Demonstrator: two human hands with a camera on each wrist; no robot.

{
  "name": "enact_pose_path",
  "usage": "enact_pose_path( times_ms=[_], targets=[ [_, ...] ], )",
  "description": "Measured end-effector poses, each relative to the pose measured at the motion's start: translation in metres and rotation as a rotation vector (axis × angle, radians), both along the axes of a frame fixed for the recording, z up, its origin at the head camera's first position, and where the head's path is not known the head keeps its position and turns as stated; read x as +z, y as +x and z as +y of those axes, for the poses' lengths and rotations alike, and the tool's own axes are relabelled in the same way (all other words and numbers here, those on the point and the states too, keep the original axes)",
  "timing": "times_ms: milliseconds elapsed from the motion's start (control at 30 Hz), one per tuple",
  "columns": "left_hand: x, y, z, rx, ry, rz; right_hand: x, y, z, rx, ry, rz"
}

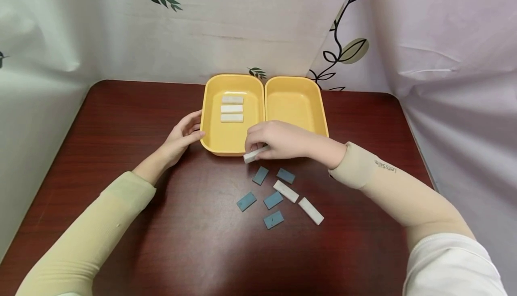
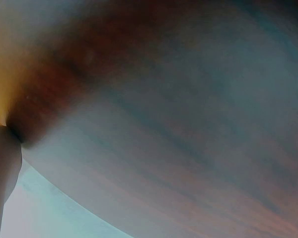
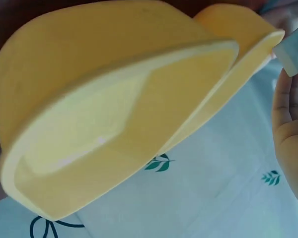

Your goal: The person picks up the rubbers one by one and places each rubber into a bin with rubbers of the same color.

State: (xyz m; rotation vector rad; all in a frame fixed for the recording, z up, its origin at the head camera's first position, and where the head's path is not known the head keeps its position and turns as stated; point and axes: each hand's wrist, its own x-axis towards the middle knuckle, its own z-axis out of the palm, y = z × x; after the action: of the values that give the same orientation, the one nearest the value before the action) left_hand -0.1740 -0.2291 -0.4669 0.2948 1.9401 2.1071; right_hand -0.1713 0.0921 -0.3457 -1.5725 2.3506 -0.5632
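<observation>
In the head view my right hand (image 1: 278, 140) pinches a white rectangular block (image 1: 251, 155) over the front rim of the left yellow container (image 1: 220, 145). The right wrist view shows the block's pale end (image 3: 292, 52) between the fingers. My left hand (image 1: 177, 139) rests against that container's left side, thumb at the rim and fingers along the outer wall. Inside lie three white blocks (image 1: 232, 109) in a neat stack of rows. Two more white blocks (image 1: 286, 191) lie on the table, below the right forearm. The left wrist view is mostly blurred.
Against the left container stands a second yellow container (image 1: 296, 103), its bare floor showing. Several blue-grey tiles (image 1: 273, 200) are scattered on the dark red table (image 1: 181, 237) in front. A pale curtain (image 1: 242, 27) with leaf prints hangs behind the table.
</observation>
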Motion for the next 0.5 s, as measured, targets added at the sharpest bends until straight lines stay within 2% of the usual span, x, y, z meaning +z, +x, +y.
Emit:
enact_pose_path(
  times_ms=[300, 500],
  targets=[
    [0.0, 0.0, 0.0, -0.003, -0.013, -0.014, 0.003, -0.015, -0.01, -0.085, -0.029, -0.053],
    [0.001, 0.0, 0.0, -0.003, -0.018, -0.014, -0.003, -0.025, -0.019, -0.119, -0.053, -0.06]
  ],
)
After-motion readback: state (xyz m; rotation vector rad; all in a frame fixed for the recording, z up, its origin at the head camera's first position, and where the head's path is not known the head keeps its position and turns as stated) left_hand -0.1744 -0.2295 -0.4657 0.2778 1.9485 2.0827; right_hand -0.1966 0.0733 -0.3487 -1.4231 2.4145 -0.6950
